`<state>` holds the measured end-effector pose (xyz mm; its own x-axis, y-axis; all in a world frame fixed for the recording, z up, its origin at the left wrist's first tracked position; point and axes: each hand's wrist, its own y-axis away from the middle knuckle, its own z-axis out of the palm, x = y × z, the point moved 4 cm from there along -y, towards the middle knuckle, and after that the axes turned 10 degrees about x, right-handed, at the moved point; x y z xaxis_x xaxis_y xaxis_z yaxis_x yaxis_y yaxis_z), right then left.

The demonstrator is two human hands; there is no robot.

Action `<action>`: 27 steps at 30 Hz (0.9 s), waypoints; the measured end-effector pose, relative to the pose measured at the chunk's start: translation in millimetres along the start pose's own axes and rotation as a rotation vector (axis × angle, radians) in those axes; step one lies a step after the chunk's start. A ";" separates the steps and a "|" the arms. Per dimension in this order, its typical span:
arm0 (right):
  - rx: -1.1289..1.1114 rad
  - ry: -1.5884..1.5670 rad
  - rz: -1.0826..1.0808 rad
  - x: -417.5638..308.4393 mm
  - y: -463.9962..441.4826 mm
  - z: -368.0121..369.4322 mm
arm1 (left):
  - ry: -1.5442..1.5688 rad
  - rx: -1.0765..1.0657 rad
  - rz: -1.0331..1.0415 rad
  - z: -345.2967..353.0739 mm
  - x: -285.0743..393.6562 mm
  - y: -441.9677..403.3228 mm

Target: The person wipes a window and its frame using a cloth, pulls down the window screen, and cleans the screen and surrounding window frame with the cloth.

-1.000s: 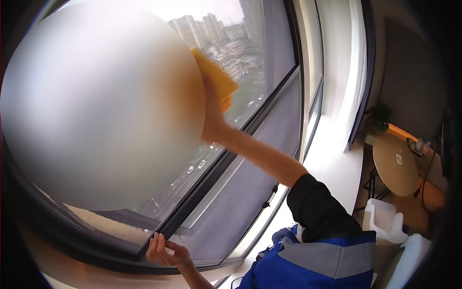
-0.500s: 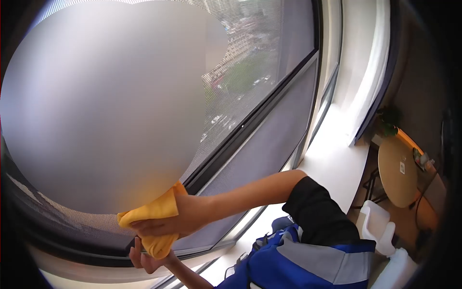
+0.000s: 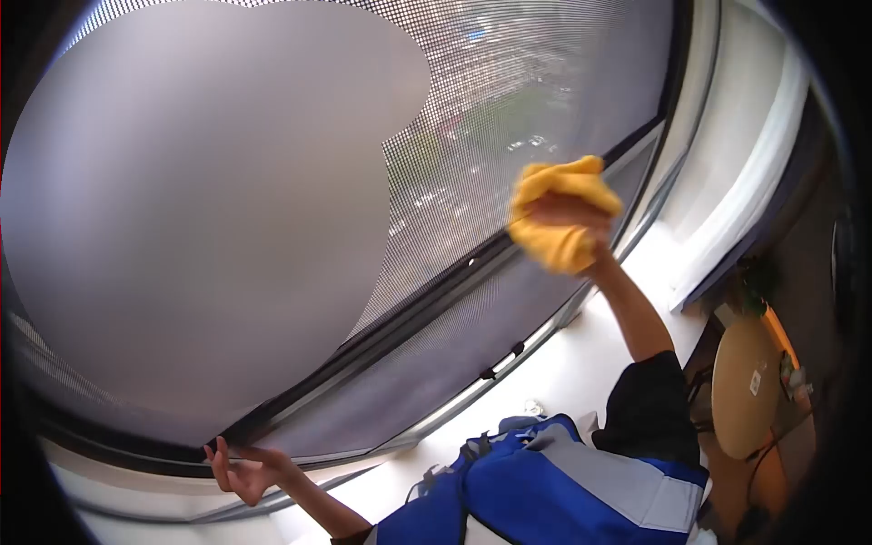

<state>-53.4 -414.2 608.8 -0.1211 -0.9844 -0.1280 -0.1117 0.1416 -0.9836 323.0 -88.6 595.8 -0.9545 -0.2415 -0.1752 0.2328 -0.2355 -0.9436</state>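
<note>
A yellow cloth [image 3: 552, 247] is bunched around my right hand [image 3: 572, 213], which is closed on it at the right part of the window. The cloth is in front of the dark window rail [image 3: 427, 289], slightly smeared by motion; whether it touches the rail or screen I cannot tell. At lower left, my left hand [image 3: 245, 472] has its fingers apart and holds nothing. It is beside the lower corner of the black window frame [image 3: 136, 459]. A fine mesh screen [image 3: 490, 118] covers the window, with a blurred outdoor scene behind it.
A white sill [image 3: 581, 350] runs below the window. White curtain fabric [image 3: 758, 191] hangs at the right. Beyond it stands a round tan table [image 3: 740, 400] with a small label. A large grey blur covers the left part of the view. My blue and grey vest [image 3: 545, 481] fills the bottom.
My right hand has swung with the yellow cloth from the lower left corner up and right along the window rail. My left hand has shifted slightly left. The view has turned a little.
</note>
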 end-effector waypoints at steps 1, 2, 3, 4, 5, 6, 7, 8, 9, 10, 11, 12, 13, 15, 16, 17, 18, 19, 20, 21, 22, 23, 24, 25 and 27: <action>0.132 0.006 0.072 33.6 10.6 -24.3 | -0.015 0.010 0.015 0.9 0.6 0.9; 0.219 0.009 0.116 64.3 18.4 -46.5 | -0.057 0.002 -0.008 0.6 3.8 0.4; 0.288 0.046 0.168 96.3 28.3 -75.2 | -0.091 0.001 -0.033 6.4 13.1 1.5; 0.357 0.079 0.222 128.5 38.1 -103.6 | -0.131 -0.017 -0.042 8.4 13.5 2.7; 0.453 0.146 0.261 151.7 38.7 -125.3 | -0.163 -0.035 -0.058 6.5 13.5 4.6; 0.450 0.219 0.263 166.8 33.8 -139.4 | -0.209 -0.049 -0.089 8.1 17.7 3.1; 0.450 0.300 0.265 180.5 29.2 -157.1 | -0.282 -0.049 -0.110 12.2 24.5 -0.6; 0.480 0.311 0.279 203.3 31.5 -172.5 | -0.309 0.007 -0.125 14.2 26.7 -0.6; 0.511 0.323 0.298 224.6 34.2 -187.4 | -0.334 0.058 -0.137 14.9 26.1 0.9; 0.548 0.402 0.274 232.3 26.2 -202.2 | -0.329 0.074 -0.214 15.2 24.4 3.4; 0.584 0.472 0.250 235.8 19.7 -210.0 | -0.330 0.090 -0.287 11.1 17.3 8.7; 0.628 0.419 0.365 251.1 24.2 -224.3 | -0.364 0.080 -0.304 6.1 6.9 14.5; 0.671 0.356 0.475 262.6 23.8 -233.6 | -0.378 0.110 -0.294 8.8 9.6 11.4; 0.642 0.477 0.330 259.6 21.4 -229.7 | -0.415 0.189 -0.289 14.5 15.5 11.0; 0.584 0.582 0.220 251.9 15.3 -222.2 | -0.424 0.209 -0.315 15.7 15.4 10.4; 0.519 0.524 0.265 243.9 12.8 -215.6 | -0.453 0.145 -0.349 10.7 11.4 9.4; 0.469 0.770 0.062 234.6 14.8 -208.6 | -0.434 0.171 -0.342 13.0 17.4 3.2; 0.415 0.998 -0.149 224.6 19.3 -195.5 | -0.423 0.196 -0.329 19.2 23.6 -2.9; 0.398 0.949 -0.072 215.2 24.7 -181.4 | -0.414 0.199 -0.336 18.9 24.9 -6.5; 0.389 0.905 -0.004 199.2 26.8 -167.5 | -0.398 0.214 -0.346 20.8 24.9 -8.4; 0.572 0.464 0.337 179.9 26.2 -151.9 | -0.391 0.222 -0.369 24.4 25.9 -12.6; 0.713 0.002 0.661 155.2 27.2 -125.9 | -0.380 0.231 -0.396 26.9 28.7 -16.0; 0.500 0.045 0.428 116.9 17.0 -104.6 | -0.401 0.225 -0.437 31.0 35.4 -21.9; 0.288 0.084 0.191 79.8 7.1 -79.8 | -0.397 0.239 -0.441 34.3 38.9 -21.8; -0.101 0.205 -0.181 -7.3 -31.0 -22.0 | -0.354 0.248 -0.430 33.8 34.3 -14.5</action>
<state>-70.7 -409.1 643.0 -0.2860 -0.9542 0.0874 -0.2457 -0.0151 -0.9692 293.2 -125.2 613.0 -0.8626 -0.3640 0.3515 -0.0829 -0.5836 -0.8078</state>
